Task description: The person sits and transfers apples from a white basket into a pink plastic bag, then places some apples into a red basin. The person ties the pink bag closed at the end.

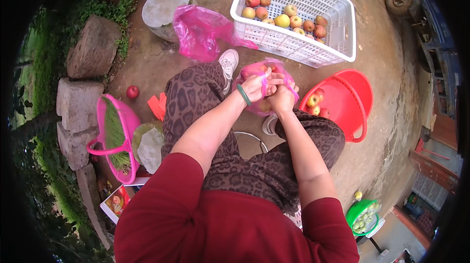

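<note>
My left hand (258,85), with a green bangle at the wrist, has one handle of a pink plastic bag (244,74) looped across it. The other handle lies across my right hand (282,98), so both hands hold the bag. Their fingers meet above its mouth. Through the thin film several apples show, partly covered by my hands. The bag hangs or rests between my knees; which one, I cannot tell. To the right, close to my knee, a red plastic basket (347,107) holds several red and yellow apples (313,100).
Ahead is a white plastic crate (293,42) with several apples. A crumpled pink bag (202,31) lies against a stone block (165,6). Leftward are a lone red apple (132,92), a pink basket (128,127) of green stalks and rough stones (93,46). A green basin (358,209) stands behind right.
</note>
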Tool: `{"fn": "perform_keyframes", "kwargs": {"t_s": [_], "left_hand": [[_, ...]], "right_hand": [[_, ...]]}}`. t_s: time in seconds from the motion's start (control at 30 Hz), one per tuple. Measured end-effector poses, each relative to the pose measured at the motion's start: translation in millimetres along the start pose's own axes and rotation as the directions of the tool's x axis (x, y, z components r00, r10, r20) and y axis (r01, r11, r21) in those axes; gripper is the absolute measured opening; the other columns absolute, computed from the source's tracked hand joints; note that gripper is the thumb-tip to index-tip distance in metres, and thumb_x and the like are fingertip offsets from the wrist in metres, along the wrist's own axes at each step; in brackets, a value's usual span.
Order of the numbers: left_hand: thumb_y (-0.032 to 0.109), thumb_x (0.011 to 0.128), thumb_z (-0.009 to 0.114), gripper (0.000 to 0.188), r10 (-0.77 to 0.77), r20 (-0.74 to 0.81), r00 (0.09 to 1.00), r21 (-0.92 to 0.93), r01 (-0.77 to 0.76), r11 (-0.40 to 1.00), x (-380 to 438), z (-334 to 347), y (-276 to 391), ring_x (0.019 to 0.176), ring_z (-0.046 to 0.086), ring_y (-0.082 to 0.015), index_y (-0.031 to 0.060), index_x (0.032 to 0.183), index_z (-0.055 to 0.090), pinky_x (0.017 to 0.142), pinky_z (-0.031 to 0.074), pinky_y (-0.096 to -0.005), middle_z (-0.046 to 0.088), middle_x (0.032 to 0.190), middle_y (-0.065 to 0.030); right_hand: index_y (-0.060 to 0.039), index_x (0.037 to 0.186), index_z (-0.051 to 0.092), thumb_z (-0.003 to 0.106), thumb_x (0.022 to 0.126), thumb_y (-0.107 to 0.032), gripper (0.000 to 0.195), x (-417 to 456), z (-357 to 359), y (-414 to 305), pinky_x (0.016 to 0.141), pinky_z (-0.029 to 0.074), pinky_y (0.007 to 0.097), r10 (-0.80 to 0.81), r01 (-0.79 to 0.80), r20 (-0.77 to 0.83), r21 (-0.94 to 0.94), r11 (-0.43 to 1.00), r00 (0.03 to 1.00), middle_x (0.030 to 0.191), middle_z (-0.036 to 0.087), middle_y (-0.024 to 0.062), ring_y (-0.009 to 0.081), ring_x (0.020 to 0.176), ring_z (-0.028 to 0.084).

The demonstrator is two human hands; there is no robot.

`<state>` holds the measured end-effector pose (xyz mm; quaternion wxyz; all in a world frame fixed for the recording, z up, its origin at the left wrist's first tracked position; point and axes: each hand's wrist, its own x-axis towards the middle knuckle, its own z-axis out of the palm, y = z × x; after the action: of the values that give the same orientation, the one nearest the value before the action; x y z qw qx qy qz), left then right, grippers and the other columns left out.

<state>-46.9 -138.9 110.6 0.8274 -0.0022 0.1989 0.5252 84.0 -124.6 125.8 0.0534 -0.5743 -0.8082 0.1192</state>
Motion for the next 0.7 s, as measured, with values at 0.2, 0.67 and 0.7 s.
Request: {"fn": "perform_keyframes", "kwargs": {"t_s": [0.2,0.67,0.7], "left_hand": [[0.038,0.088,0.047,0.044,-0.028,0.045,0.999,0.013,0.028,1.000,4.5,-3.3,-1.8,0.064,0.054,-0.0133,-0.0016,0.105,0.053,0.059,0.047,-0.0227,0.057,0.108,-0.0198],[0.038,0.091,0.042,0.038,-0.064,0.058,0.996,0.043,0.062,0.997,10.9,4.3,-5.4,0.059,0.047,-0.0121,0.0038,0.095,0.059,0.054,0.039,-0.0213,0.058,0.101,-0.0123],[0.038,0.091,0.042,0.038,-0.060,0.079,0.995,0.041,0.057,0.998,10.4,4.4,-5.3,0.059,0.047,-0.0114,0.0032,0.097,0.057,0.054,0.039,-0.0206,0.058,0.098,-0.0100]], "right_hand": [[0.0031,0.093,0.056,0.066,0.063,-0.019,0.039,-0.1,-7.6,-6.7,0.081,0.041,0.0444,0.126,-0.103,-0.117,0.183,0.978,0.985,0.099,0.050,0.0213,0.0382,0.097,0.045],[0.0056,0.095,0.053,0.058,0.069,-0.023,0.039,19.0,59.7,23.9,0.083,0.039,0.0416,0.394,-0.299,-0.245,0.349,0.888,0.886,0.101,0.048,0.0213,0.0362,0.101,0.041],[0.0049,0.094,0.054,0.056,0.071,-0.025,0.038,21.5,65.3,22.1,0.083,0.038,0.0417,0.447,-0.310,-0.249,0.442,0.842,0.859,0.101,0.048,0.0208,0.0354,0.103,0.041]]}}
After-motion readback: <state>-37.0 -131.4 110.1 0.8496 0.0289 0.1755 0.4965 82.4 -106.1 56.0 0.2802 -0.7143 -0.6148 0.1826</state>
